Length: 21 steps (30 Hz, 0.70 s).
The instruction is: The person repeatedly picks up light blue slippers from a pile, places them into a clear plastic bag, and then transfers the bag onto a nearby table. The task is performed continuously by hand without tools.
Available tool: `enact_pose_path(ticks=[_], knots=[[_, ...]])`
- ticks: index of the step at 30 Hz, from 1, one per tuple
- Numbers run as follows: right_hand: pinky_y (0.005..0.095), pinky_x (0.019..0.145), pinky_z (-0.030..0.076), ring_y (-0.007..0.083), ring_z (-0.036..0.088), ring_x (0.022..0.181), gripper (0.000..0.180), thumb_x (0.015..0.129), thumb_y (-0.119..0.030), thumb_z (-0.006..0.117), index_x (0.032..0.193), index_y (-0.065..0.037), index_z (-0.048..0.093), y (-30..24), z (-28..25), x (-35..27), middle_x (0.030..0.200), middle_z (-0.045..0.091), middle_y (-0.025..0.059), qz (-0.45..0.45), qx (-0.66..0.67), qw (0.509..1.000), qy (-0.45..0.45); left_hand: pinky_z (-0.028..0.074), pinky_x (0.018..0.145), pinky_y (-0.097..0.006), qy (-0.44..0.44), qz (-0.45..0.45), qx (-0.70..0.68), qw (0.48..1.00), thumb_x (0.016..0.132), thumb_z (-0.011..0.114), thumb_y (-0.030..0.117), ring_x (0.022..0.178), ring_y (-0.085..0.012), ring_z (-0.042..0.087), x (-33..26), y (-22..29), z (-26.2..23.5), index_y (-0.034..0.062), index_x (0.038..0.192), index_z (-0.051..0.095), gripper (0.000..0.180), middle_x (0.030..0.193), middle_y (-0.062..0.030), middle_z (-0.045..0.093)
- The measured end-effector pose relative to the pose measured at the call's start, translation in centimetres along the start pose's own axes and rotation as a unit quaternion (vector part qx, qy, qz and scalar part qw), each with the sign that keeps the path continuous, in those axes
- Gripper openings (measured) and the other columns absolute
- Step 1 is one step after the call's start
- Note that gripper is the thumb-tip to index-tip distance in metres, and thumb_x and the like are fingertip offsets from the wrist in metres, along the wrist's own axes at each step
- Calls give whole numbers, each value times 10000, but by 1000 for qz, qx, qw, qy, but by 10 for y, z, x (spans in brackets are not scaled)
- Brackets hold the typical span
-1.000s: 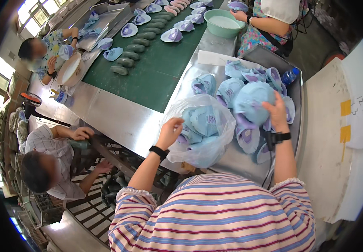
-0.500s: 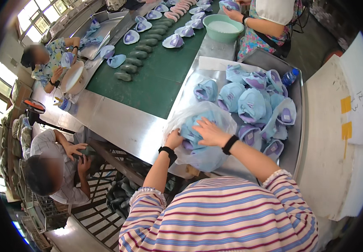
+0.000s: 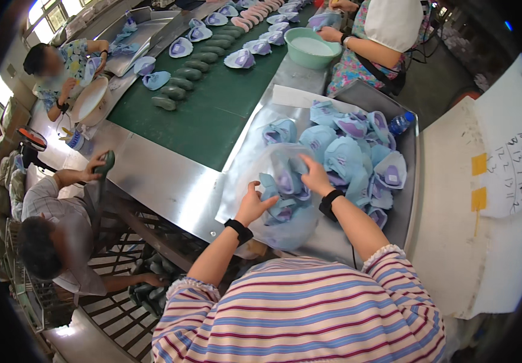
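A clear plastic bag (image 3: pixel 285 235) stands in front of me on the metal tray, holding several light-blue and purple fabric shoe uppers (image 3: pixel 284 209). My left hand (image 3: pixel 253 206) is at the bag's left side, thumb and forefinger spread apart. At the bag's far right side is my right hand (image 3: pixel 316 178), its visible fingers apart beside the uppers; some fingers are hidden. Just beyond and to the right, a heap of loose blue-and-purple shoe uppers (image 3: pixel 342 156) fills much of the metal tray (image 3: pixel 246 158).
A green work surface (image 3: pixel 182 130) carries rows of dark green shoe lasts (image 3: pixel 185 74), pink ones and uppers. A green basin (image 3: pixel 312 48), a blue-capped bottle (image 3: pixel 401 123) and a white board (image 3: pixel 454 181) stand around. At left, a co-worker holds a dark last (image 3: pixel 107 164); others work further off.
My hands have moved apart from among the uppers to the bag's sides. The seated co-worker at left has raised a dark last and reached down with the other hand. The view has shifted slightly.
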State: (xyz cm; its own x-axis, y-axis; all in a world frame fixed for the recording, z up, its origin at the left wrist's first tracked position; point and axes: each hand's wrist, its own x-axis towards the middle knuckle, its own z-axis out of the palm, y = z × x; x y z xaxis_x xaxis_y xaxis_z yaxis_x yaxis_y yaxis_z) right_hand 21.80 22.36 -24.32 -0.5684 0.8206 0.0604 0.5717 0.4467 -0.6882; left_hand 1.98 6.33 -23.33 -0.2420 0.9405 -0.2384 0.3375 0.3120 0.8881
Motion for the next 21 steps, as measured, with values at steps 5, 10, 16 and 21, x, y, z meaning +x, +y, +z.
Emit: enact_pose_path(ticks=[5, 10, 16, 21], knots=[[355, 994, 388, 339, 478, 1212, 731, 718, -165, 659, 1370, -5, 369, 7, -30, -23, 1323, 472, 243, 31, 90, 989, -115, 501, 725, -380, -37, -10, 18, 999, 756, 684, 277, 829, -296, 645, 15, -44, 21, 0, 1070, 606, 426, 912, -183, 672], [461, 922, 439, 432, 555, 1057, 672, 806, -460, 612, 1266, -4, 438, -43, 11, -31, 1191, 544, 281, 30, -26, 998, -54, 491, 772, -461, -78, 87, 143, 983, 708, 661, 209, 860, -400, 621, 4, 16, 28, 13, 1206, 492, 561, 885, -238, 644], [483, 837, 472, 418, 595, 979, 534, 821, -389, 571, 1206, -38, 457, -45, 14, -5, 1045, 605, 266, 96, -130, 984, -76, 495, 783, -432, -77, 94, 147, 982, 780, 681, 332, 908, -378, 633, 35, -24, 27, 61, 1228, 504, 553, 982, -227, 649], [459, 870, 455, 392, 583, 1030, 515, 795, -229, 533, 1273, -59, 446, -42, -4, -2, 1137, 587, 257, 126, -83, 980, -132, 474, 627, -506, 83, 119, 148, 978, 825, 595, 243, 710, -451, 601, -13, -3, 25, 9, 1335, 311, 628, 785, -264, 627]])
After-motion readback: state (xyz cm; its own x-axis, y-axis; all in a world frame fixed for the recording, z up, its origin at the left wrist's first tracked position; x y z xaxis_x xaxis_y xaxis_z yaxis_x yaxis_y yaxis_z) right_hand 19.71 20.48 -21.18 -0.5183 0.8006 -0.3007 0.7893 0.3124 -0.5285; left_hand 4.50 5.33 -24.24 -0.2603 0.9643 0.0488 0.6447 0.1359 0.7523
